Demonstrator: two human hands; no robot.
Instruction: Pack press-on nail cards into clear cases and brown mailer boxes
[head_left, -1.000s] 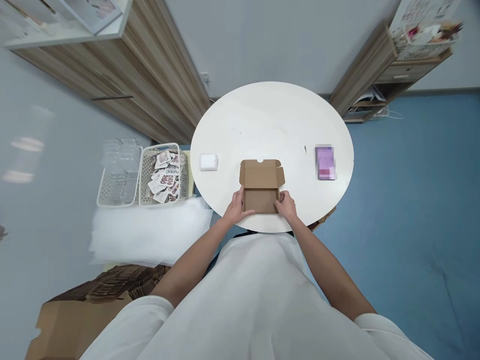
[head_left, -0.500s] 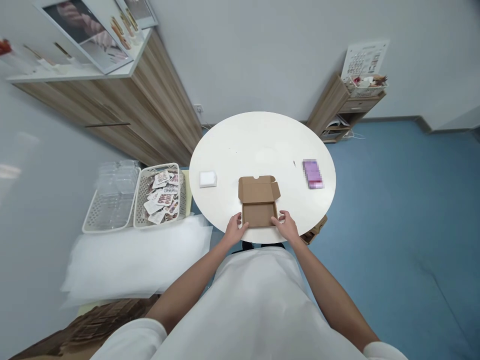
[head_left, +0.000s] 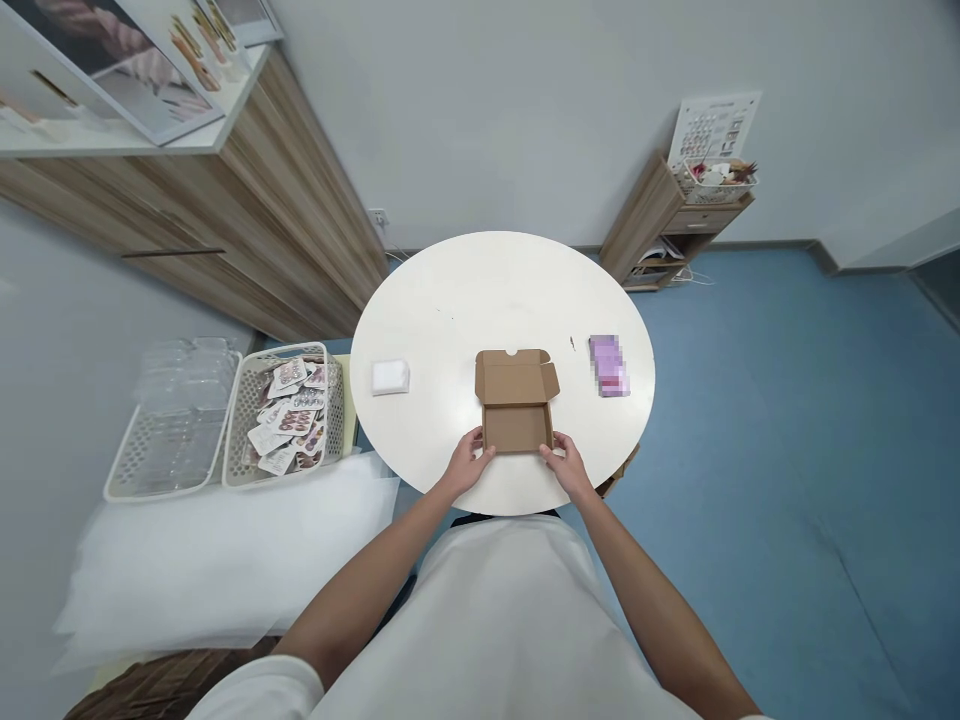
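A small brown cardboard box (head_left: 517, 428) is at the near side of the round white table (head_left: 495, 280), its lid raised and tilted away from me. Its tray shows nothing inside. My left hand (head_left: 466, 464) grips the near left corner, thumb at the front edge and fingers along the side. At the near right corner my right hand (head_left: 568, 466) holds the box in the same way. Whether the box rests on the table or is slightly lifted, I cannot tell.
A white stack of pads or tissues (head_left: 390, 377) lies left on the table; a pixelated purple item (head_left: 610, 365) lies right. Beside the table stand a basket of printed cards (head_left: 324, 400) and a basket of clear plastic trays (head_left: 120, 480). White sheets (head_left: 240, 560) lie nearer me.
My view has shifted, so the table and baskets appear further left and lower. Both hands stay on the box's near corners, with the right fingers now closer against its side.
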